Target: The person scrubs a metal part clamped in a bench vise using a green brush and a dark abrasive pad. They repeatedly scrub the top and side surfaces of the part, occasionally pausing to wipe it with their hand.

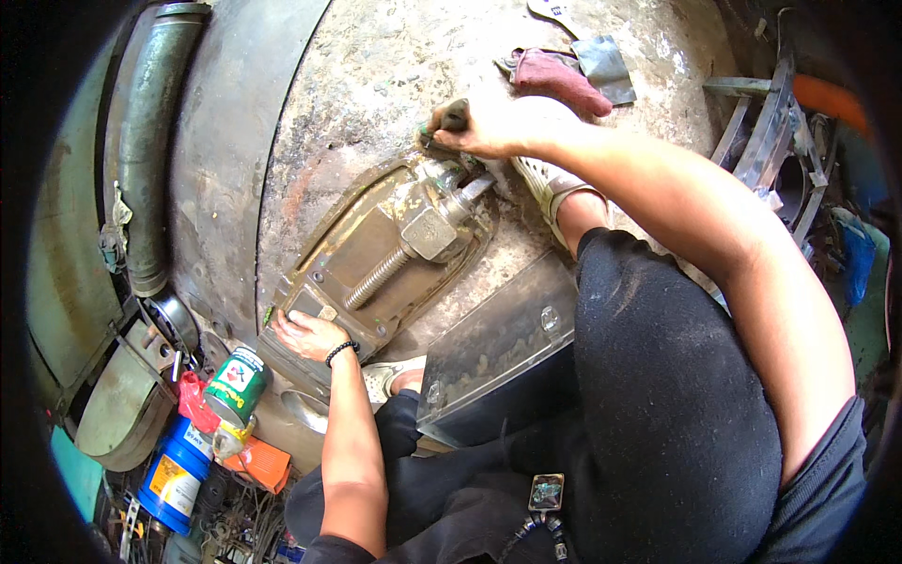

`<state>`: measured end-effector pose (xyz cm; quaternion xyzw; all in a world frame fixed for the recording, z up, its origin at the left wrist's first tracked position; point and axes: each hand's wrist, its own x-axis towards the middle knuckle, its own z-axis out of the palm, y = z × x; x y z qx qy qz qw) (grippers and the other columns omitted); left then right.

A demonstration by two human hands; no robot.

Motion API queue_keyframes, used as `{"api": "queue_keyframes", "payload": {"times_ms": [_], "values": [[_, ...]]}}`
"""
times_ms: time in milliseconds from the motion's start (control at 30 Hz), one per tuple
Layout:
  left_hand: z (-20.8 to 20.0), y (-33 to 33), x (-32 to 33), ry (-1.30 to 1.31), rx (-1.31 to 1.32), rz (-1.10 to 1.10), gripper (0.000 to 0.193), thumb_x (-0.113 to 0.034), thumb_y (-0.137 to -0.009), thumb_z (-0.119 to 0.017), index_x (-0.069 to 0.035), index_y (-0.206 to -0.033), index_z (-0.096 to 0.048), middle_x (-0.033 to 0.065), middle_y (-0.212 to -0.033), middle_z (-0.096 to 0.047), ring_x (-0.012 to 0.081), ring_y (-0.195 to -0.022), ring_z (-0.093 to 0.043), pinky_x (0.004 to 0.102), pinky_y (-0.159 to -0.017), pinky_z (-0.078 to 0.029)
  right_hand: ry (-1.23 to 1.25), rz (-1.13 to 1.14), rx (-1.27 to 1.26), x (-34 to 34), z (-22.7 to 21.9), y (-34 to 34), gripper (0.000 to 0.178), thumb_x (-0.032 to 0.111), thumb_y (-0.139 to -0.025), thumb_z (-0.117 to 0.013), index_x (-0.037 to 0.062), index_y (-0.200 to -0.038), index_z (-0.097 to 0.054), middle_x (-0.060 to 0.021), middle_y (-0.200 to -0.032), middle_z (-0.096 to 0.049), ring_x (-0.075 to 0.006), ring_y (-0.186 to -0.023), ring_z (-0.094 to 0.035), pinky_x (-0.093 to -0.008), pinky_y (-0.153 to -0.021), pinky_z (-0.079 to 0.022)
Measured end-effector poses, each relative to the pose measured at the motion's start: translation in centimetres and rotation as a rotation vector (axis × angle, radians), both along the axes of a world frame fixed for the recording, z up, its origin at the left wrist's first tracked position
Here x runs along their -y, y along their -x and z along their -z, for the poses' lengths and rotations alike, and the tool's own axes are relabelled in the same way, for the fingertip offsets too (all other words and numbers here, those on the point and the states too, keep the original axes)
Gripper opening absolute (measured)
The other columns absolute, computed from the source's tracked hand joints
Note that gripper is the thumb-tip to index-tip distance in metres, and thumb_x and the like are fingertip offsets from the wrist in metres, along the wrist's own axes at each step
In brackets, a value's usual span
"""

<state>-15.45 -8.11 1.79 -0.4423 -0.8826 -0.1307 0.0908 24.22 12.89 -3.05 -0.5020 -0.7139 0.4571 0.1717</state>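
Observation:
A long, worn metal casting [324,268] lies on the ground in front of me, tilted up to the right. In its hollow runs a threaded rod [378,279], which passes into a squarish metal block [428,234]. My left hand [308,335] rests on the casting's near left end, fingers stretched out over its edge. At the far end, my right hand [484,130] is closed around a tool with a dark, rounded handle end [455,115]. Its working end is hidden. Beside the casting stands a clear-lidded box [498,352] between my legs.
A thick metal pipe [160,150] lies at the left. Nearer are a green can [235,387], a blue bucket [177,477] and an orange packet [257,464]. Beyond my right hand lies a dark red cloth [556,83] by a grey plate [604,70]. Metal frames [766,141] stand at right.

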Motion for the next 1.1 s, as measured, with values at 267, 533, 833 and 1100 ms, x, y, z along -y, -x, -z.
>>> {"api": "queue_keyframes", "payload": {"times_ms": [267, 533, 833, 1100], "values": [[0.6, 0.2, 0.0, -0.012, -0.028, -0.019, 0.043, -0.03, -0.105, -0.046, 0.002, -0.129, -0.062, 0.0256, -0.142, -0.055, 0.0381, -0.135, -0.048, 0.0493, -0.114, -0.035, 0.16, 0.037, 0.146, 0.9, -2.2, -2.9, 0.034, 0.026, -0.086, -0.072, 0.001, -0.11, -0.071, -0.0186, -0.098, -0.074, -0.0253, -0.09, -0.071, -0.0376, -0.085, -0.056], [0.4, 0.2, -0.2, 0.008, -0.047, -0.007, 0.044, -0.03, -0.104, -0.046, 0.002, -0.129, -0.062, 0.0235, -0.14, -0.056, 0.0372, -0.136, -0.047, 0.0486, -0.115, -0.033, -0.13, -0.206, 0.047, 1.5, -2.4, -1.4, 0.022, 0.034, -0.085, -0.073, 0.0168, -0.098, -0.074, -0.0112, -0.079, -0.071, -0.0298, -0.079, -0.07, -0.0428, -0.076, -0.055], [-0.1, -0.7, -0.5, 0.022, -0.062, -0.039, 0.042, -0.03, -0.103, -0.048, -0.001, -0.13, -0.062, 0.0229, -0.141, -0.057, 0.0373, -0.136, -0.048, 0.0486, -0.114, -0.035, 0.083, -0.256, -0.011, -0.5, -3.2, -1.6, 0.027, 0.03, -0.087, -0.068, 0.0089, -0.103, -0.072, -0.0152, -0.086, -0.072, -0.0274, -0.077, -0.068, -0.0411, -0.076, -0.054], [-0.2, -0.7, -0.2, 0.01, -0.051, -0.029, 0.041, -0.029, -0.101, -0.051, -0.001, -0.13, -0.061, 0.0246, -0.144, -0.053, 0.0389, -0.136, -0.047, 0.0502, -0.114, -0.035, 0.062, -0.125, 0.036, -1.0, -2.5, -1.6, 0.041, 0.044, -0.082, -0.066, 0.0079, -0.098, -0.077, -0.0211, -0.089, -0.074, -0.0381, -0.083, -0.071, -0.0465, -0.077, -0.056]]}}
